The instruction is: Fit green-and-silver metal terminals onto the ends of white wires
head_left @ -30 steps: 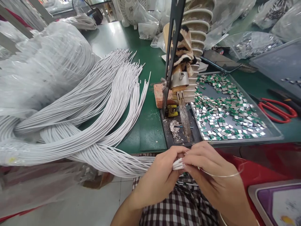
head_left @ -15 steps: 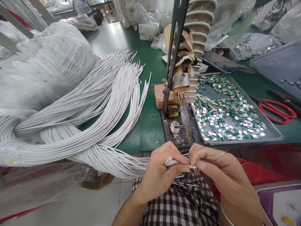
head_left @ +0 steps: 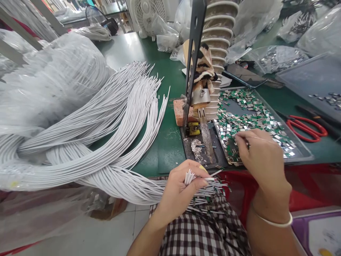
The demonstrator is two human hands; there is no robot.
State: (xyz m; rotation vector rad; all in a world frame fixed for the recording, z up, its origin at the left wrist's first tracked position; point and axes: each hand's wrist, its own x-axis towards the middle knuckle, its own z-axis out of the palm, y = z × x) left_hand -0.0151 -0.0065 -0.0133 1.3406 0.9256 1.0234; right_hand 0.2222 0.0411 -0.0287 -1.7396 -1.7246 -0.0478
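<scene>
Firstly: 2 bare hands, white cables [head_left: 189, 176], tray [head_left: 302, 155] of small green boards [head_left: 269, 122].
Left hand [head_left: 179, 188] wraps the cables, thumb and forefinger pinching 1 cable [head_left: 210, 179]; right hand [head_left: 262, 156], fingers bent over the tray's near side, contents indiscernible; beyond, brick [head_left: 181, 111], white fan [head_left: 149, 16].

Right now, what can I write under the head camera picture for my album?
Left hand holding white cables, right hand over a tray of little green-and-silver pieces.
</scene>
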